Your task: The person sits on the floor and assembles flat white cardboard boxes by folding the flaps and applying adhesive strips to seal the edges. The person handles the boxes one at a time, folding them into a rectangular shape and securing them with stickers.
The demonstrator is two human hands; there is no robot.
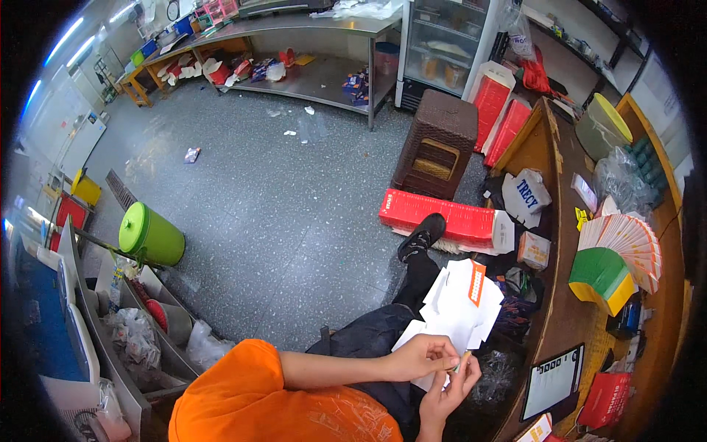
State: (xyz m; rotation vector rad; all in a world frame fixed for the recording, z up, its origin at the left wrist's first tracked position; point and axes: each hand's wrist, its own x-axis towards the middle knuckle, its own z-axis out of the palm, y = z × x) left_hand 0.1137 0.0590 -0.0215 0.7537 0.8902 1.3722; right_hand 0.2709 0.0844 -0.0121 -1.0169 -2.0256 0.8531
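Note:
My left hand point(421, 358) reaches across from the orange sleeve, its fingers bent into a pinch. Fingertip to fingertip with it is my right hand point(448, 390), also closed. Between them shows a small yellowish-green thing point(462, 362), too small to name and mostly covered by the fingers. Just beyond the hands, a flat white cardboard box blank point(458, 298) with an orange printed panel rests over my lap and leg. Its near part passes under the hands.
On my right runs a brown wooden counter point(549, 324) holding fanned printed cards point(626, 247) and a tablet-like panel point(554, 383). Red cartons point(442, 217) lie by my foot, before a brown woven stool point(440, 140). A green bin point(152, 234) stands left; a steel table point(309, 29) is far off.

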